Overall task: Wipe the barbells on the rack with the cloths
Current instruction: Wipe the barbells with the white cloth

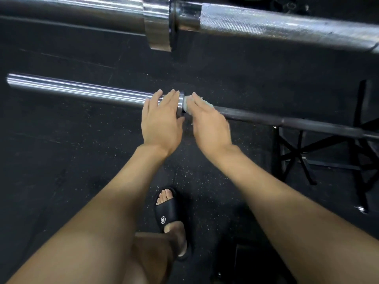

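Black rubber floor [61,150] lies under my hands. My left hand [162,119] rests flat, fingers straight, on the lower barbell [82,90] sleeve, likely steadying it. Just right of it, past the collar, my right hand [209,126] presses the cloth [189,105] flat against the dark shaft for wiping.

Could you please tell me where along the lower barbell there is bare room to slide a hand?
The chrome sleeve is bare from its left end to the left hand. The dark shaft is bare from the cloth rightward to the rack. At the collar, both hands crowd, the right hand on the cloth.
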